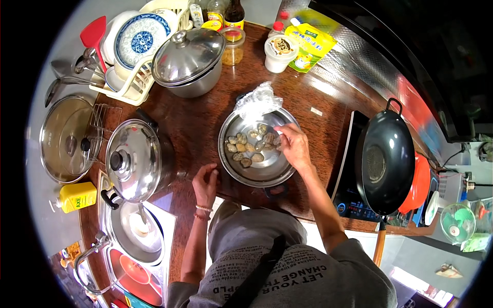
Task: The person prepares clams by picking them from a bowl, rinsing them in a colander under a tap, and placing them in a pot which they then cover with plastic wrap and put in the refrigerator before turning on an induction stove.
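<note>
Several clams (249,147) lie on the bottom of a round stainless steel pot (235,172) with dark side handles. My right hand (293,145) reaches over the pot's right side, its fingertips close to the nearest clams. Whether those fingers pinch a clam is hidden. A crumpled clear plastic bag (259,102) rests over the far rim of the pot. To the left of the pot, at the counter's front edge, my left hand (205,184) is empty, thumb and forefinger slightly apart, with two beaded bracelets on the wrist.
A lidded steel pot (133,161) and a lidded steel wok (188,79) stand left on the brown counter (192,127), near a dish rack (134,92) and sink (169,231). At right, a black wok (387,165) leans by an induction cooktop (346,188). A seasoning pouch (312,46) stands behind.
</note>
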Tool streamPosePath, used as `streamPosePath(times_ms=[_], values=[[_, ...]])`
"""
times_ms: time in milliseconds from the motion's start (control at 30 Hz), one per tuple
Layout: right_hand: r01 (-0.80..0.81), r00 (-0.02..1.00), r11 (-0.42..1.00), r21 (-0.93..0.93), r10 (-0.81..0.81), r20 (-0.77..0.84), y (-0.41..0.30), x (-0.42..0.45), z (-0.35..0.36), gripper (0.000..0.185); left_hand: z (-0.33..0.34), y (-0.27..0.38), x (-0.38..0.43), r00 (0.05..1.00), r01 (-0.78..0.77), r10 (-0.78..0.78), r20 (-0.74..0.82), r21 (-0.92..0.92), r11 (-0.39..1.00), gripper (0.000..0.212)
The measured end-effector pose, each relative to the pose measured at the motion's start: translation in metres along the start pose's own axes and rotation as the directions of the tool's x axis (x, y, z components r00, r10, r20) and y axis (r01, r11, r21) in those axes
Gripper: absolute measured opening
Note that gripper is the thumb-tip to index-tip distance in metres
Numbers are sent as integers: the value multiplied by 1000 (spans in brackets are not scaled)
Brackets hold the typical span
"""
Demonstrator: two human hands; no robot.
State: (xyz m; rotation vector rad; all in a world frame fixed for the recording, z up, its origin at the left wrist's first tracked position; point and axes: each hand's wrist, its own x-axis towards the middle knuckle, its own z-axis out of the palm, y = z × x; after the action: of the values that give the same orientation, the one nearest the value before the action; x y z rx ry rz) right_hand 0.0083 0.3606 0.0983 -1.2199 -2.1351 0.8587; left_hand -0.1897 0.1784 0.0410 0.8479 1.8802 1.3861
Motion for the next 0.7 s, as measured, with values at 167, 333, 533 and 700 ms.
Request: streamPosePath(times_ms=[167,333,533,700], values=[[-16,982,1000,-20,12,-187,24,28,-14,19,11,45,62,999,-39,39,9,-4,999,15],[-74,981,994,77,86,-172,33,84,-22,16,43,63,137,895,-445,443,43,111,889,17],[-174,984,967,187,175,7,67,129,-1,23,80,65,174,899,-430,378,221,281,858,35],[-439,882,865,243,362,303,71,148,10,35,85,71,178,935,-353,295,197,425,834,43]])
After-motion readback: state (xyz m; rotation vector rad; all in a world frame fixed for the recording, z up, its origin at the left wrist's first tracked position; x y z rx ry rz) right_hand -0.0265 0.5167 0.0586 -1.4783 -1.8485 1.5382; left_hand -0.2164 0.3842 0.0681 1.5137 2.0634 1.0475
